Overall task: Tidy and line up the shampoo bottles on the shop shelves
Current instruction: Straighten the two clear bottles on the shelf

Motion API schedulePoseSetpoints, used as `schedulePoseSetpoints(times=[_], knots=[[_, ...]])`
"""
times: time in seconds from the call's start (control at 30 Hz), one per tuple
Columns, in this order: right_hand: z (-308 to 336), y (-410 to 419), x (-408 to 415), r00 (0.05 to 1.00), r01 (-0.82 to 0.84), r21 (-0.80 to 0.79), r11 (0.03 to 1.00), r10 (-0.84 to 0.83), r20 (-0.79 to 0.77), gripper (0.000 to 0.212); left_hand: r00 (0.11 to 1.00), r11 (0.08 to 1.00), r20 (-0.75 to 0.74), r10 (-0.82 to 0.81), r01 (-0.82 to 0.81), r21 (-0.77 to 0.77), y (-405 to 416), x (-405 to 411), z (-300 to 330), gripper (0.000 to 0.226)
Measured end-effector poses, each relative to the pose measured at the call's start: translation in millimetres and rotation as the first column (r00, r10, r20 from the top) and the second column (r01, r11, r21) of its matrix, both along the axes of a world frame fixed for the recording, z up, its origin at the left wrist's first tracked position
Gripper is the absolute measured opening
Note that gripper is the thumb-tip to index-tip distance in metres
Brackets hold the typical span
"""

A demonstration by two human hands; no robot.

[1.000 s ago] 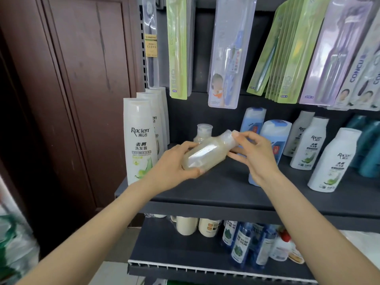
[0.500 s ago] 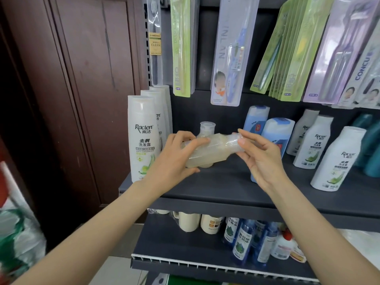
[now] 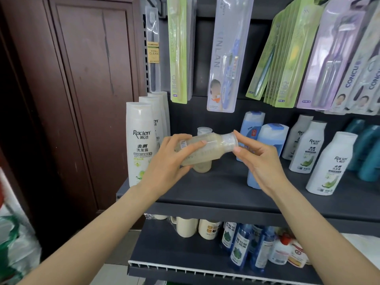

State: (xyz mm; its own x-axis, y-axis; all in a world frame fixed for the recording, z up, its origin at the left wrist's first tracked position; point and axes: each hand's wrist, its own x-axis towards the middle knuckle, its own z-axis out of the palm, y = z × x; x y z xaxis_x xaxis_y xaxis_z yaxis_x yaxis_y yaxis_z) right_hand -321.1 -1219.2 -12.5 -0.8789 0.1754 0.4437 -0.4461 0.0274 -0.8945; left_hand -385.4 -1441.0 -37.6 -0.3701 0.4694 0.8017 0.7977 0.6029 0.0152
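Clear bottle (image 3: pixel 205 150) held tilted above shelf (image 3: pixel 216 188), not yet placed: body gripped by left hand (image 3: pixel 168 161), cap pinched by right hand (image 3: pixel 259 161). Matching bottle (image 3: pixel 202 166) stood just behind left hand. White row (image 3: pixel 139 140) beside left hand judged aligned; white bottles (image 3: pixel 331 163) beyond right hand left staggered.

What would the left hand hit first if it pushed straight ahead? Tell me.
Likely the second clear bottle standing upright on the shelf right behind the left hand and the held bottle; depth is unclear.
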Motion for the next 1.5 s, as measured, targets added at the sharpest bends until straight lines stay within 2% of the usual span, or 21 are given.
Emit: schedulePoseSetpoints(times=[0.1, 0.17, 0.23, 0.3, 0.4, 0.53, 0.6, 0.67, 0.9, 1.03, 1.13, 1.23, 1.33, 1.4, 1.5], knots=[[-2, -2, 0, 0.999, 0.032, -0.024, 0.999, -0.032, -0.017, 0.037, 0.997, 0.999, 0.068, -0.033, 0.034, -0.024, -1, -1, 2, 0.075], [-3, -3, -1, 0.997, 0.067, -0.048, 0.997, -0.068, -0.023, 0.030, 0.954, 0.993, 0.276, -0.119, 0.114, 0.034, -1, 2, 5, 0.071], [-4, -3, -2, 0.996, 0.087, -0.047, 0.995, -0.088, -0.021, 0.023, 0.855, 0.972, 0.464, -0.232, 0.185, 0.145, -1, 5, 6, 0.071], [-6, -3, -2, 0.998, 0.063, -0.035, 0.997, -0.064, -0.009, 0.025, 0.771, 0.949, 0.557, -0.308, 0.212, 0.231, 0, 7, 6, 0.070], [-6, -6, -2, 1.000, 0.003, -0.073, 0.997, -0.002, 0.008, 0.028, 0.653, 0.926, 0.658, -0.376, 0.229, 0.301, 1, 7, 4, 0.069], [0, -10, -3, 1.000, -0.015, -0.109, 0.994, 0.017, 0.019, 0.020, 0.486, 0.893, 0.750, -0.449, 0.246, 0.376, 2, 5, 2, 0.069], [2, -13, -4, 1.000, 0.003, -0.094, 0.996, -0.003, 0.000, 0.016, 0.429, 0.888, 0.778, -0.459, 0.256, 0.383, 3, 6, 3, 0.065], [5, -17, -4, 0.998, 0.054, -0.021, 0.998, -0.055, -0.031, 0.013, 0.446, 0.897, 0.780, -0.440, 0.259, 0.358, 7, 5, 4, 0.060], [7, -24, -8, 0.973, 0.221, 0.213, 0.952, -0.200, -0.113, 0.012, 0.644, 0.913, 0.656, -0.393, 0.191, 0.359, 28, 9, 14, 0.057], [6, -20, -9, 0.966, 0.256, 0.287, 0.923, -0.229, -0.123, 0.013, 0.637, 0.925, 0.673, -0.376, 0.208, 0.319, 32, 5, 13, 0.053], [5, -18, -11, 0.958, 0.285, 0.301, 0.910, -0.261, -0.120, 0.017, 0.676, 0.942, 0.661, -0.325, 0.171, 0.289, 33, -2, 16, 0.043], [6, -14, -17, 0.953, 0.304, 0.285, 0.909, -0.289, -0.095, 0.021, 0.736, 0.918, 0.606, -0.303, 0.054, 0.393, 35, -19, 23, 0.026], [5, -10, -26, 0.941, 0.338, 0.291, 0.895, -0.329, -0.078, 0.018, 0.796, 0.916, 0.564, -0.220, -0.029, 0.399, 40, -42, 29, 0.029], [5, -9, -33, 0.928, 0.371, 0.286, 0.883, -0.366, -0.071, 0.013, 0.795, 0.938, 0.579, -0.180, -0.039, 0.346, 45, -53, 30, 0.035], [4, -9, -46, 0.898, 0.436, 0.275, 0.857, -0.436, -0.065, 0.008, 0.752, 0.938, 0.626, -0.206, -0.030, 0.344, 50, -61, 32, 0.033]])
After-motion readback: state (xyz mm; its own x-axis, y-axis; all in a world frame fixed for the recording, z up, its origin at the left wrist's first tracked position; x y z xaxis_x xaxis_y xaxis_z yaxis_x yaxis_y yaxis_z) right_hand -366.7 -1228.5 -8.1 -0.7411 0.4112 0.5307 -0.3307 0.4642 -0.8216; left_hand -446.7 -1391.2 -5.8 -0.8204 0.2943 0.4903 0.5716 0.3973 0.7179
